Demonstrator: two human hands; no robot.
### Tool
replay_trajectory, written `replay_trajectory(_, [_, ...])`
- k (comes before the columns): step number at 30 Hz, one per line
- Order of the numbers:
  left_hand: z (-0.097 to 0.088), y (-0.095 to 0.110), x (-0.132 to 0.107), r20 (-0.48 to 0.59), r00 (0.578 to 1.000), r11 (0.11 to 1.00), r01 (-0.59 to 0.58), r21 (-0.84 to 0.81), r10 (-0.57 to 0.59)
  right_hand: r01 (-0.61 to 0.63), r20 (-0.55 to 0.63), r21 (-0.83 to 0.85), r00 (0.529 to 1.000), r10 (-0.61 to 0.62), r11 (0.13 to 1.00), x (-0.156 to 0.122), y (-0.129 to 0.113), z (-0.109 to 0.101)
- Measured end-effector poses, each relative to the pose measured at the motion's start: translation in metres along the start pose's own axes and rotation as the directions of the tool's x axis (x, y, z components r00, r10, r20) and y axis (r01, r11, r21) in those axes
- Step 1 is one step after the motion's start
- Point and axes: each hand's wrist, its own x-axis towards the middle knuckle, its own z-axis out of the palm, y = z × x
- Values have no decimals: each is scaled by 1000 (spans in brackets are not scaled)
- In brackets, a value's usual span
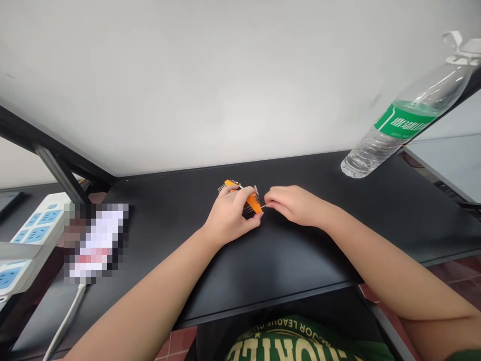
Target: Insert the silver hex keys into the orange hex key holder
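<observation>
My left hand (231,213) is closed around an orange plastic holder (253,202), low over the black tabletop. Several thin metal rods stick out from both sides of the holder, and they look like hex keys. Its middle is covered by my left fingers. Just to the right, my right hand (291,203) pinches a thin metal rod (264,206) between thumb and forefinger. The rod's other end meets the holder's near right end; whether it sits in a slot cannot be seen.
A large water bottle (406,120) with a green label stands at the back right of the black table (180,200), by the wall. At left lie a blurred-out device (99,240) with a white cable (67,318) and a white power strip (37,235). A metal frame bar (60,170) rises nearby.
</observation>
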Motion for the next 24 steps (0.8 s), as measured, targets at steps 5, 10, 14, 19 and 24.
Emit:
replay_trajectory(5, [1,0,0,-4,1000,1000,1,-4,-1,-7,-7,43,1000,8,999,0,0,0])
replay_trajectory(10, [1,1,1,-10,1000,1000,-3,-16,3,-8,5,39,1000,8,999,0,-3,3])
replay_trajectory(14, [1,4,0,-32,999,1000,-18,-20,17,-60,15,81,998,59,995,2,-10,9])
replay_trajectory(19, [2,5,0,-52,998,999,44,-9,-44,-76,10,309,997,77,948,7,-16,20])
replay_trajectory(24, [0,2,-1,-43,995,996,92,-9,-92,-93,-75,544,985,158,834,5,-7,20])
